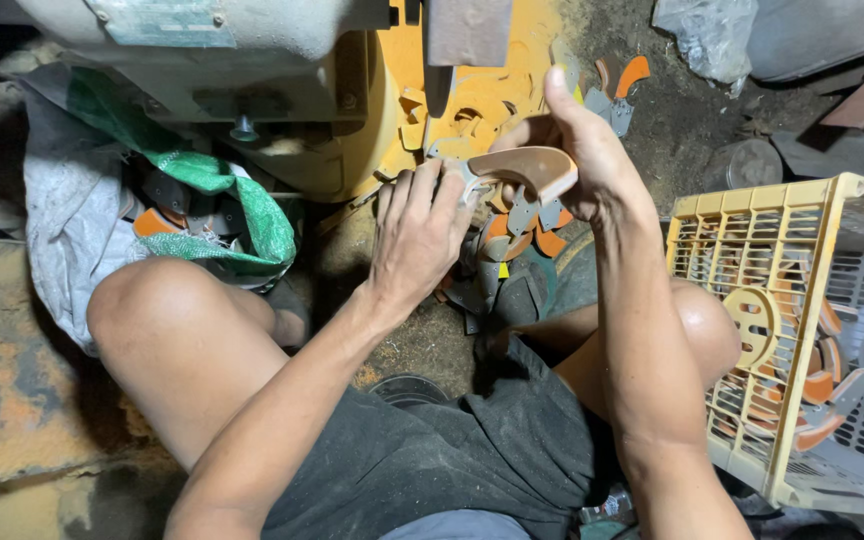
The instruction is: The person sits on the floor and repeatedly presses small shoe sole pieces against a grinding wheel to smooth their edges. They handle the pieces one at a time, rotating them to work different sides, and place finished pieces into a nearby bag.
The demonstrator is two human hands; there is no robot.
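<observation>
From the head view, much stays hard to read. The far left is taken up by a grey machine housing (202, 40) whose top is cut off by the frame, and below it a yellow-orange disc-shaped guard (392, 100) is partly covered by a dark metal plate (467, 30). What the machine does at its working point cannot be made out, since both hands block it. A heap of orange and grey pieces (512, 240) lies under the hands, mostly hidden, so their exact shape is unclear. On the left, a white and green woven sack (222, 190) holds more such pieces, only a few showing at its mouth. On the right, a yellow plastic crate (752, 330) runs off the frame edge; curved orange and grey pieces show through its slats.

The left hand (417, 235) is curled, its fingers bent down over the near end of a curved brown piece (522, 168), and the fingertips press on a small grey part where it joins; the thumb is hidden. The right hand (577, 150) is wrapped around the far side of the same brown piece, thumb raised straight toward the guard, the other fingers hidden behind the piece. The brown piece sits between the two hands, just in front of the yellow guard and above the heap. Bare knees frame the hands on both sides.
</observation>
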